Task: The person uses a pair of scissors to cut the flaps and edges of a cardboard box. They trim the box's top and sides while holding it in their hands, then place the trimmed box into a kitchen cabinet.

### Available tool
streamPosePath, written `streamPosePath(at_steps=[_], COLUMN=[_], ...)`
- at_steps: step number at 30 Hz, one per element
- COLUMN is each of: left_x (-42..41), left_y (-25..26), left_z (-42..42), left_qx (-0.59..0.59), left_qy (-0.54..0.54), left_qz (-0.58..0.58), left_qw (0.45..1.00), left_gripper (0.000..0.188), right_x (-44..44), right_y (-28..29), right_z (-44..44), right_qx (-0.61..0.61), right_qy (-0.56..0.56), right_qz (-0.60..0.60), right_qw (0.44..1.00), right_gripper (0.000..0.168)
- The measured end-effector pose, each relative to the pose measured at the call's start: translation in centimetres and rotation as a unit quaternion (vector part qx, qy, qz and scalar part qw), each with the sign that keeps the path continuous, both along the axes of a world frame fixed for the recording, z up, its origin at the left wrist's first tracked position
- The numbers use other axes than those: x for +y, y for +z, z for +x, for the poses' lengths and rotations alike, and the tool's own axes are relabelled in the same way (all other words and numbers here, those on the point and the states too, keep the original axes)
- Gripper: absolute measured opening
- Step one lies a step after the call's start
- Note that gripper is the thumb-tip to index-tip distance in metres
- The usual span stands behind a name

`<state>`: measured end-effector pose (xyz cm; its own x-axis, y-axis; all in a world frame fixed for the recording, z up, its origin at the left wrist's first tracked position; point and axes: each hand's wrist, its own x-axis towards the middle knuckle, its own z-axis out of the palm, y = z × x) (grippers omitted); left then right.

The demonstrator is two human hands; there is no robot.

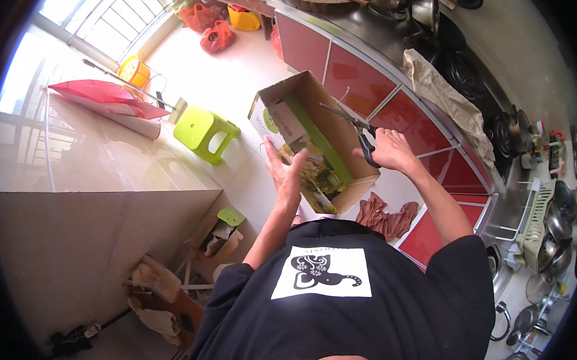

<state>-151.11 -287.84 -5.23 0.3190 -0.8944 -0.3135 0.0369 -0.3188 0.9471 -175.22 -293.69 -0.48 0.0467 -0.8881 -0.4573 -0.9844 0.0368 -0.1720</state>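
My right hand (389, 150) grips the black handles of a pair of scissors (358, 124), whose parted metal blades reach over the upper right part of a cardboard box (360, 167). The box is open towards me, with printed green and leafy panels on its left side and plain brown inner walls. My left hand (286, 173) is at the box's left side, thumb and fingers spread, against or close to the printed panel; whether it bears any of the box's weight cannot be told.
A green plastic stool (197, 128) stands left of the box. Red cabinets (361, 80) and a counter with pots run along the right. A brown cloth (386, 216) lies on the floor near my feet. Red plastic bags (217, 37) are on the floor further off.
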Motion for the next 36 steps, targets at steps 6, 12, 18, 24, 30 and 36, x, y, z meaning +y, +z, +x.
streamPosePath(at_steps=[6,12,18,24,30,36], left_x=[0.7,0.9,0.4,0.8,0.9,1.0], left_y=[0.1,-0.8,-0.6,-0.3,-0.7,-0.6], left_z=[-1.1,-1.2,-0.8,-1.3,-1.1,-1.1], left_qx=[-0.036,0.074,0.035,0.034,0.058,0.047], left_qy=[-0.026,-0.011,0.027,-0.001,0.003,0.001], left_qz=[-0.007,0.023,0.011,0.015,0.011,0.019], left_qw=[0.999,0.997,0.999,0.999,0.998,0.999], left_gripper=[0.104,0.105,0.106,0.105,0.106,0.107], right_x=[-1.3,-1.0,-0.1,0.0,0.6,0.7], right_y=[0.0,1.1,-0.1,0.5,-0.4,-0.2], right_z=[0.7,0.4,-0.7,1.0,0.3,0.1], right_qx=[-0.066,-0.005,0.007,0.003,0.036,0.036], right_qy=[-0.041,-0.005,0.017,-0.019,0.010,0.014], right_qz=[0.074,-0.025,-0.007,-0.005,-0.065,-0.065], right_qw=[0.994,1.000,1.000,1.000,0.997,0.997], right_gripper=[0.095,0.094,0.099,0.096,0.095,0.093])
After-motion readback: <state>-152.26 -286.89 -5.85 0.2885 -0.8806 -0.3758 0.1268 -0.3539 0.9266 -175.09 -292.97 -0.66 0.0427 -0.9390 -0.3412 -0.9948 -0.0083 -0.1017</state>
